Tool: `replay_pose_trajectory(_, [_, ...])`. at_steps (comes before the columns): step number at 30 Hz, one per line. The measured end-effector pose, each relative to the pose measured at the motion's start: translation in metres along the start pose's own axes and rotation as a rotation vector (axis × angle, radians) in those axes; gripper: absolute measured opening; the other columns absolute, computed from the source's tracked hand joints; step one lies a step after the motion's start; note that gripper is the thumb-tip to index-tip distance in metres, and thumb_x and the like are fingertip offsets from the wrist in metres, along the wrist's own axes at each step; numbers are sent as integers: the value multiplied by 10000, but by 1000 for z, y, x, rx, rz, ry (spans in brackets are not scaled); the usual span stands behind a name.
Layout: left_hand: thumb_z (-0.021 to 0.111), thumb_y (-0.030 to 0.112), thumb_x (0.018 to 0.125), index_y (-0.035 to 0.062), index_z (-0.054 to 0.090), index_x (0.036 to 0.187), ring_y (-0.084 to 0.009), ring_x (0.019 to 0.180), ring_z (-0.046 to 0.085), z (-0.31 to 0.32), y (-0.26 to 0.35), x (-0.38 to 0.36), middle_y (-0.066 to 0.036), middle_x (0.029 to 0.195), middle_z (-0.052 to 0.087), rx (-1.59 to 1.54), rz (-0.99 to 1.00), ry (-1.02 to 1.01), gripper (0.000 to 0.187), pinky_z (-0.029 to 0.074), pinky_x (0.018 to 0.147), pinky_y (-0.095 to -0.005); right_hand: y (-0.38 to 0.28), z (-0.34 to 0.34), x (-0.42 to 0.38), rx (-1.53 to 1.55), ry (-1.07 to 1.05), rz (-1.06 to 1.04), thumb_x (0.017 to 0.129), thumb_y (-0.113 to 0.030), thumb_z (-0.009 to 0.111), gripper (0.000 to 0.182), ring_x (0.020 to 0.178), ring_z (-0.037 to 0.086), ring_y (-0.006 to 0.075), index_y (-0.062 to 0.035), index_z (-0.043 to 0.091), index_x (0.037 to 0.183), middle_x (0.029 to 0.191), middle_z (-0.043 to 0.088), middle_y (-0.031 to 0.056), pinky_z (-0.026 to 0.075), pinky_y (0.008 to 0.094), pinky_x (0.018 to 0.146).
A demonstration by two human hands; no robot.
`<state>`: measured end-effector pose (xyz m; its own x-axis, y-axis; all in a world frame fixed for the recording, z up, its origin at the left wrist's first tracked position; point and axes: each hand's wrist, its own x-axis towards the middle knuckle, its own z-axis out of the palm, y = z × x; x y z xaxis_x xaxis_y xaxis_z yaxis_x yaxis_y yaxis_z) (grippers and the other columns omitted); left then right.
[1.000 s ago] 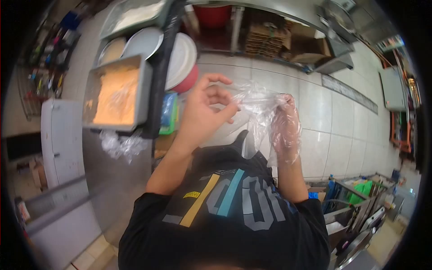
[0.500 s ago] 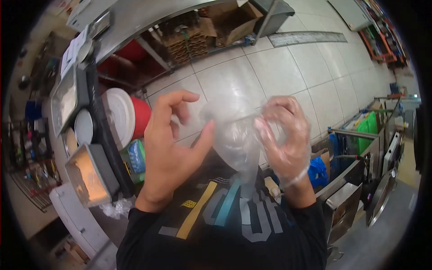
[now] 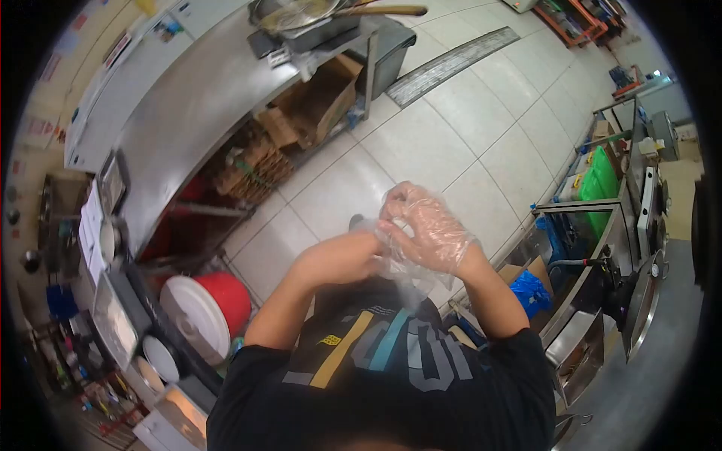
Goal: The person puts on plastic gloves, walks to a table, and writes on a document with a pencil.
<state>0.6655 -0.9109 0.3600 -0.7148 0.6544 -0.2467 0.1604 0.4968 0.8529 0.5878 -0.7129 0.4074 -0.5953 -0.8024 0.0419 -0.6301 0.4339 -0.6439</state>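
Gloves | right hand [image 3: 432, 229] already wearing one, fingers curled pinching loose plastic glove [image 3: 391, 252] | left hand [image 3: 338, 259] bare, touching it from the left, finger state can't tell | all above black shirt [image 3: 376, 368]

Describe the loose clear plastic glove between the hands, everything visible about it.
The loose plastic glove is thin, clear, crinkled film, bunched between both hands above the black shirt. The bare left hand meets it at its left edge; the right hand, already in a similar glove, pinches its top. How far the left fingers are inside cannot be told.
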Motion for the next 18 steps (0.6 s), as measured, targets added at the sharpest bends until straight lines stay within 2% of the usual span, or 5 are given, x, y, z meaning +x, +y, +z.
replay_pose_trajectory(3, [599,163,1012,-48,619,1286,-336,1075,697,-23,-31,69,-203,1161,727,-177,371,-48,346,529,928,-414,36,-26,33,-73,10,47,933,-198,689,156,1053,622,372,-52,687,988,1158,612,184,499,464,904])
replay_pose_trajectory(7, [495,395,1088,-19,570,1383,-293,1326,562,-80,-39,169,-202,1415,605,-326,-232,-576,514,418,1126,-403,67,-86,29,-133,411,258,926,-215,713,157,886,656,332,-61,689,936,956,666,130,524,436,792])
replay_pose_trajectory(11, [411,500,1088,172,175,1642,-390,1517,313,-87,-73,278,-220,1643,297,-1589,-164,-45,686,264,1231,-592,89,-129,5,32,426,789,905,-214,751,152,611,646,315,-82,677,895,724,660,72,524,430,610])
replay_pose_trajectory(15, [404,481,1092,248,80,1658,-405,1547,229,-105,-45,394,-194,1689,183,-1707,-159,72,693,231,1236,-630,170,-125,6,-48,440,779,897,-306,755,258,642,691,327,-92,680,1021,712,661,88,551,438,618])
replay_pose_trajectory(18, [415,483,1089,260,61,1661,-389,1562,191,-101,-33,477,-183,1708,126,-1681,-70,38,709,231,1248,-595,259,-144,8,-152,618,839,882,-346,755,332,714,712,334,-100,682,1094,890,691,103,564,447,639])
